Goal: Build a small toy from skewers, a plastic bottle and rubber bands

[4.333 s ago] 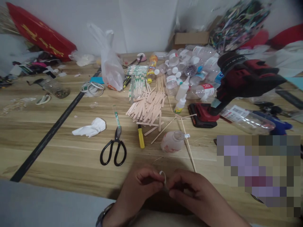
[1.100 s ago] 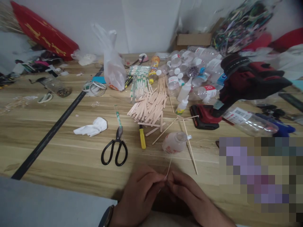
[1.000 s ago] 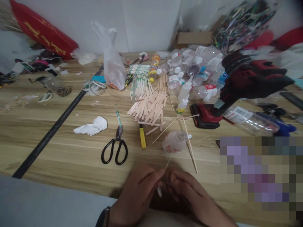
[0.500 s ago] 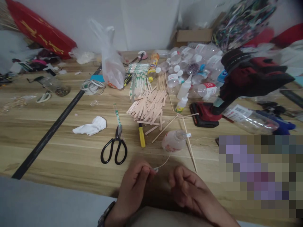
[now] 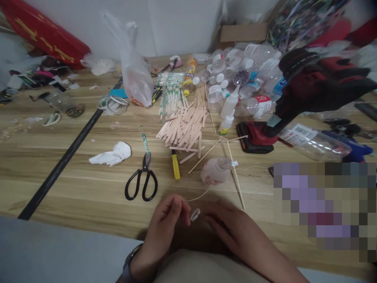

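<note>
My left hand (image 5: 169, 216) is closed, thumb against fingers, pinching a thin whitish string (image 5: 202, 195). That string runs up to a translucent plastic bottle (image 5: 213, 173) with faint red print. By the left fingertips hangs a small white looped piece (image 5: 194, 214); whether it is tied to the string I cannot tell. Just to its right is my right hand (image 5: 228, 222), somewhat blurred, thumb and fingers apart, with nothing visible in it. Thin wooden sticks (image 5: 235, 179) lie beside the bottle. Black-handled scissors (image 5: 145, 177) and a yellow-handled tool (image 5: 176, 167) are left of it.
Behind lie a heap of craft sticks (image 5: 185, 127), two glue bottles (image 5: 229, 102) and many clear plastic bottles (image 5: 232, 63). A red-and-black power tool (image 5: 312, 86) stands at right. Crumpled tissue (image 5: 113, 154) and a white plastic bag (image 5: 137, 74) are on the left.
My right hand has turned palm down, its curled fingers straightening. The white looped piece now shows lower, beside my left fingertips. The view has shifted slightly.
</note>
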Demonstrator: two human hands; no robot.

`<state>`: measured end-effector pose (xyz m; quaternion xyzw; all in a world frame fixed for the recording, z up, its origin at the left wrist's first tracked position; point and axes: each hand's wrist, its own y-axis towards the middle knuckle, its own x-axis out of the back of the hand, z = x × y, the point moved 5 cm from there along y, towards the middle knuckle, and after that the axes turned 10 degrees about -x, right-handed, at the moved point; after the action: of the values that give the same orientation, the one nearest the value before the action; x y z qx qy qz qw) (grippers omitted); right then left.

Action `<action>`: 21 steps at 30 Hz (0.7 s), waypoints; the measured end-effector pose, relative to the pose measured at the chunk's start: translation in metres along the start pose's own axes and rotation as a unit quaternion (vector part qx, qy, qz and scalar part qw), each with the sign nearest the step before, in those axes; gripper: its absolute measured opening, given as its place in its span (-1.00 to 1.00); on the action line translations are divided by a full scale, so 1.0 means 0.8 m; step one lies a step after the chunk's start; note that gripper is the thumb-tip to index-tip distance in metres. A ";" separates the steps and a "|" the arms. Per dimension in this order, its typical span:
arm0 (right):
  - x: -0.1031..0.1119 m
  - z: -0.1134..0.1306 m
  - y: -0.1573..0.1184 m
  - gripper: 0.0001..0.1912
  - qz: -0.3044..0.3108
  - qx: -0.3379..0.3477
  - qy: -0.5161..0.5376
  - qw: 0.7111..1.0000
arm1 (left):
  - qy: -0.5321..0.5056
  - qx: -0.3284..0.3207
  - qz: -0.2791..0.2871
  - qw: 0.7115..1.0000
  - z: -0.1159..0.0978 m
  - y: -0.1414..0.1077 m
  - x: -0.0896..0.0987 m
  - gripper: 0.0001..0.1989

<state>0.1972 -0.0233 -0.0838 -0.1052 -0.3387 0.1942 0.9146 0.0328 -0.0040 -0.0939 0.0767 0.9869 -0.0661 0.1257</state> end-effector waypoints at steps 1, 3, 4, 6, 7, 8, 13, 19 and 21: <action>0.001 0.003 0.000 -0.76 -0.001 0.013 -0.017 1.000 | -0.021 0.009 0.010 1.000 0.001 0.000 -0.002 -0.52; 0.000 0.011 0.000 -0.78 -0.002 0.050 -0.014 0.999 | -0.040 0.030 0.037 0.998 0.003 0.000 -0.006 -0.48; -0.001 0.014 -0.001 -0.78 -0.005 0.071 0.005 0.997 | -0.039 0.039 0.048 0.997 0.002 -0.001 -0.008 -0.47; -0.005 0.018 -0.003 -0.74 -0.014 0.103 0.056 0.993 | 0.010 0.036 0.067 0.997 -0.004 -0.002 -0.012 -0.46; -0.008 0.019 -0.004 -0.73 -0.020 0.111 0.078 0.990 | 0.057 0.022 0.077 0.995 -0.009 -0.003 -0.013 -0.47; -0.011 0.019 -0.005 -0.73 -0.025 0.118 0.096 0.988 | 0.112 0.003 0.090 0.990 -0.015 -0.003 -0.015 -0.48; -0.020 0.014 -0.008 -0.74 -0.039 0.127 0.168 0.977 | 0.283 -0.073 0.141 0.946 -0.034 -0.006 -0.028 -0.50; -0.015 -0.006 -0.002 -0.66 -0.064 0.091 0.338 0.935 | 0.165 0.018 0.112 0.980 -0.010 0.002 -0.019 -0.46; -0.016 -0.014 0.000 -0.63 -0.069 0.066 0.405 0.909 | 0.178 0.034 0.107 0.978 -0.007 0.002 -0.014 -0.52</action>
<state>0.1961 -0.0294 -0.0997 -0.0909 0.0679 0.0930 0.9892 0.0428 -0.0030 -0.0855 0.1969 0.9767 -0.0710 -0.0480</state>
